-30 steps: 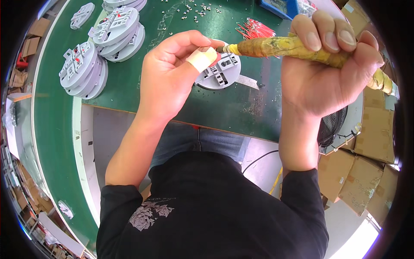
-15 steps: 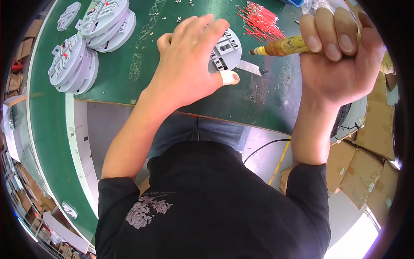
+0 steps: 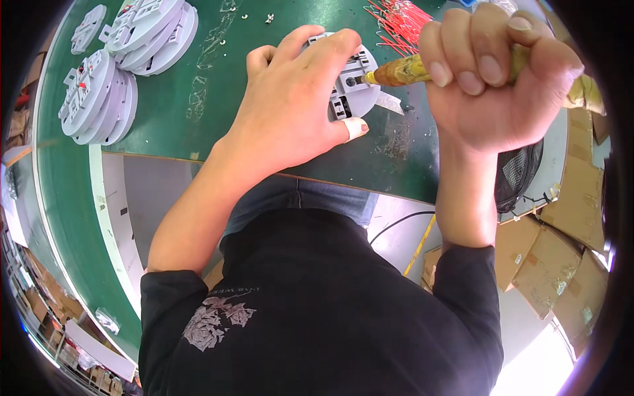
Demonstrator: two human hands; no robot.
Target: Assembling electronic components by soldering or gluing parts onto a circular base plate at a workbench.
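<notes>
So the round grey base (image 3: 353, 89) sits flat on the green surface (image 3: 198, 105), right near the front edge, and most of it is tucked under the left hand (image 3: 290, 105). Only its right side pokes out past the fingers, showing some slots and little dark openings.

The left hand is spread out flat and pressed down on the base, fingers loosely splayed over the top, not curled round anything. The thumb has a white wrap on its tip and rests on the surface just beside the base's lower rim.

The right hand (image 3: 495, 79) is balled up tight in a fist around a screwdriver (image 3: 403, 69) with a yellowish, mottled handle. All four fingers are wrapped over it. The tool lies nearly level and points left, with its tip touching the exposed part of the base, just beside the left fingertips.

Counting stuff: one base under the hand, one screwdriver. Off to the far left there are two stacks (image 3: 99, 96) of the same grey bases, leaning and fanned out, plus one single base (image 3: 86, 28) lying alone near the top corner. Can't tell exactly how many are in each stack. A bunch of red wires (image 3: 403, 20) sits just behind the screwdriver, too many and too tangled to count. A few tiny screws (image 3: 267, 18) are scattered further back.

Cardboard boxes (image 3: 561, 264) are on the floor to the right.
</notes>
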